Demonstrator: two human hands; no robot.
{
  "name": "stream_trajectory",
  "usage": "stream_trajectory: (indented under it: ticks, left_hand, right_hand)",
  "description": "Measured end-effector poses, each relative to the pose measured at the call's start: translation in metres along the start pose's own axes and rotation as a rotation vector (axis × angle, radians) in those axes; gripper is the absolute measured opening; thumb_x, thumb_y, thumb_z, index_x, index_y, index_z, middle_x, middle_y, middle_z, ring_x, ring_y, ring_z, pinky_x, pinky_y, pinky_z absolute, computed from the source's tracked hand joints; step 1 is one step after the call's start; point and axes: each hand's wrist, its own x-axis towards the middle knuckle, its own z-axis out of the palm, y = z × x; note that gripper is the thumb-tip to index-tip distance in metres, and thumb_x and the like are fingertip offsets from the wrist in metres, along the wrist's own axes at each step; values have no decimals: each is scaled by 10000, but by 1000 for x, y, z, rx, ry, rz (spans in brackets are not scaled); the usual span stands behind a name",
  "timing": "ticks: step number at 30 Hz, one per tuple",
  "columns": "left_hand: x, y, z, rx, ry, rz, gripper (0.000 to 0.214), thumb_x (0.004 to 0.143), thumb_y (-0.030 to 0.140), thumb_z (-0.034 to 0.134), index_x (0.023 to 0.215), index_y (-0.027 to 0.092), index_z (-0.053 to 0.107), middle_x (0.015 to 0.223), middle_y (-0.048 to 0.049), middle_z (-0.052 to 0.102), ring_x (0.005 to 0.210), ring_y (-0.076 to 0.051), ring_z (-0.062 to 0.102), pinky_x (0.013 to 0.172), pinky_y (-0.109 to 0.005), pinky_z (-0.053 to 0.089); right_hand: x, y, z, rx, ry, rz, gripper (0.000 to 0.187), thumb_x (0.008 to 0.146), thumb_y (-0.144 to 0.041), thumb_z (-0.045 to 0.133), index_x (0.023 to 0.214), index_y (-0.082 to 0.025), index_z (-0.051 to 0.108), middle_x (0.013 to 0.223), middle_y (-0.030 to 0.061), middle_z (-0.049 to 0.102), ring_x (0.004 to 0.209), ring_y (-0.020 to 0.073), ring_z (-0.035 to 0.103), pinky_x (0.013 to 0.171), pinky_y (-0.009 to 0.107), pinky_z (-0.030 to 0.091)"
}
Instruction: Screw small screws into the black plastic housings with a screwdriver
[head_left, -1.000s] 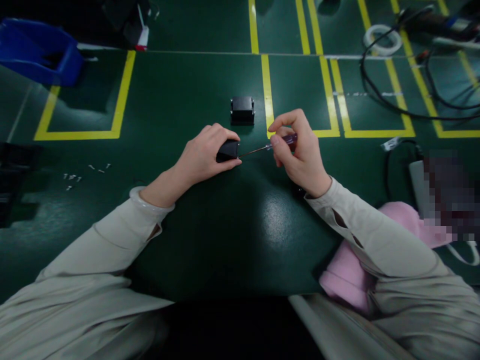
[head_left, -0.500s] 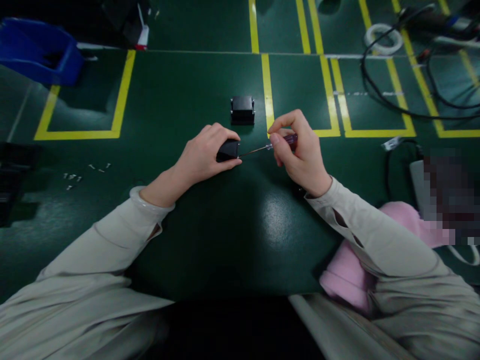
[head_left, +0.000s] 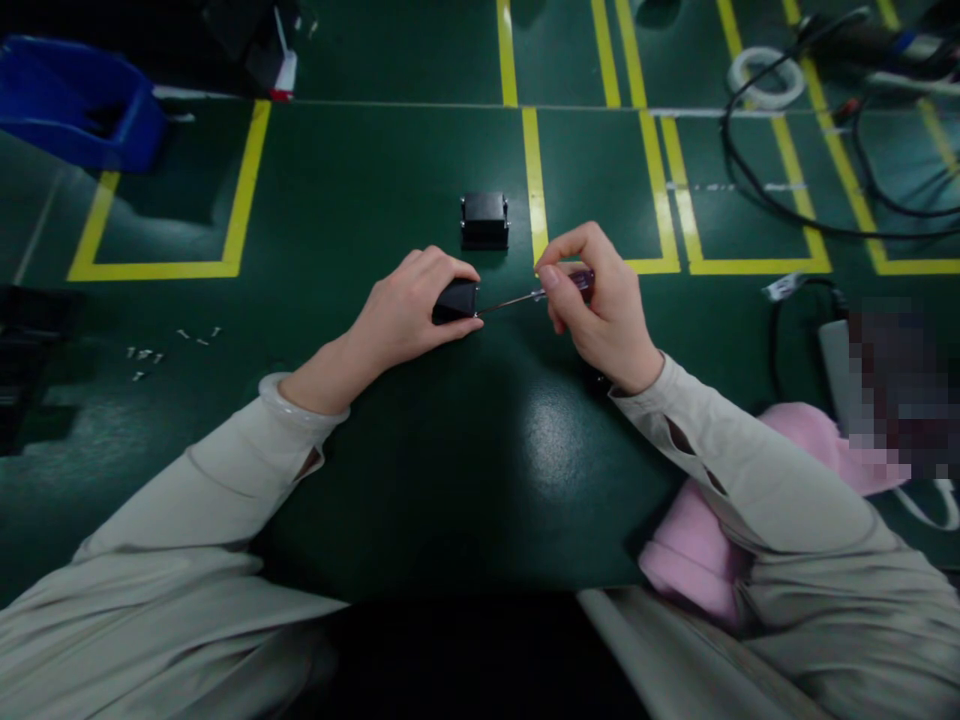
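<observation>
My left hand [head_left: 411, 308] is closed around a small black box-shaped part [head_left: 456, 301], thumb on the near side and fingers on the far side. Between the thumb and fingers of my right hand [head_left: 600, 305] is a screwdriver [head_left: 580, 284] with a dark purplish handle. Its thin shaft points left, and the tip meets the right end of the black part near my left thumb, at a small shiny spot. Behind the hands, a second black box-shaped part [head_left: 484, 220] stands on the green table, with small shiny screws at its sides.
Several loose screws [head_left: 146, 354] lie on the green mat [head_left: 390, 470] at left. A blue bin [head_left: 82, 100] stands at the far left. Black cables and a white tape roll [head_left: 766, 78] occupy the back right. Pink cloth [head_left: 697, 550] lies beneath my right forearm.
</observation>
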Motion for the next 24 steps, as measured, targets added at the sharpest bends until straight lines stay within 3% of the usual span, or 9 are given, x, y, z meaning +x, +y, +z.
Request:
stream_trajectory:
  ticks: [10, 19, 24]
  left_hand:
    - [0, -1, 1, 9, -3, 1, 418, 913, 448, 651, 1238, 203, 559, 1185, -96, 608, 1111, -293, 584, 950, -442, 496]
    - [0, 0, 0, 4, -4, 0, 417, 914, 452, 647, 1234, 197, 564, 1174, -92, 614, 1100, -287, 585, 941, -435, 499]
    - [0, 0, 0, 8, -4, 2, 410, 914, 444, 647, 1235, 203, 566, 1181, -95, 614, 1101, -286, 586, 936, -432, 500]
  right_hand:
    - [0, 4, 1, 13, 16, -15, 248, 1015, -481, 486, 1033, -237, 529, 689, -51, 458, 599, 97, 479, 595, 257, 457]
    - [0, 1, 0, 13, -10, 40, 307, 1006, -537, 489, 977, -235, 535, 716, -40, 535, 572, 88, 503, 559, 254, 459]
    - [0, 5, 1, 5, 17, -19, 270, 1013, -506, 484, 1036, -240, 520, 675, -55, 464, 575, 97, 469, 587, 264, 449]
